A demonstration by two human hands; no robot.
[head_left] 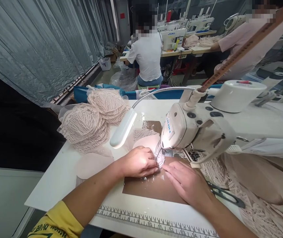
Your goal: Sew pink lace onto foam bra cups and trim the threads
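one lace strip (159,156) runs near to far beside the sewing machine's head (177,127), the left hand (140,162) pinching its left edge, the right hand's (187,181) fingers extended flat at its near end.

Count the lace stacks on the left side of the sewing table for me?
2. The front stack sits nearer the table's left edge; the back stack is behind it and to the right. Others could be hidden behind them.
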